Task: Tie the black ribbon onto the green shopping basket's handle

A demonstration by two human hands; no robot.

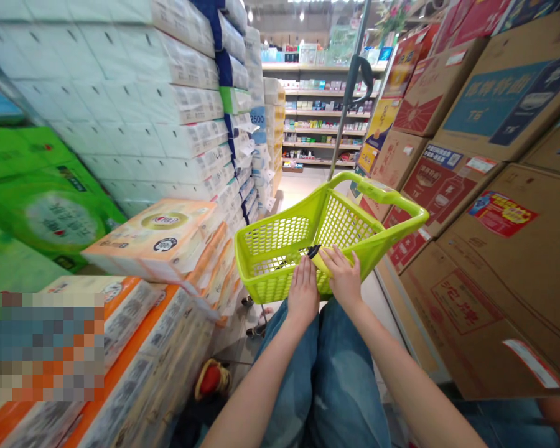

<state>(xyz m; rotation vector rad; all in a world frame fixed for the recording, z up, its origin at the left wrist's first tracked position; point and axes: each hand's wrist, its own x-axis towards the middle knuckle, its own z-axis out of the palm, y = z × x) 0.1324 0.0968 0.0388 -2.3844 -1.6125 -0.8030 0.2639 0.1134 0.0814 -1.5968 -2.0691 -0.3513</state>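
Observation:
A lime-green plastic shopping basket cart (275, 283) with mesh walls stands in the aisle just before my knees, its handle on the far right side. My left hand (304, 287) lies at the basket's near rim, fingers stretched forward and close together, palm down. Beside it my right hand (344, 274) rests on the same rim, its fingers spread over a yellow part with a black end (315, 251). I cannot make out whether that part is held. No other item is clearly visible inside the basket.
Tissue packs (121, 93) are stacked high on the left, with orange packs (161, 233) lower down. Cardboard boxes (508, 261) form a wall on the right. Ahead, a grey pole (343, 118) rises before stocked shelves (324, 130). A shoe (212, 379) shows at lower left.

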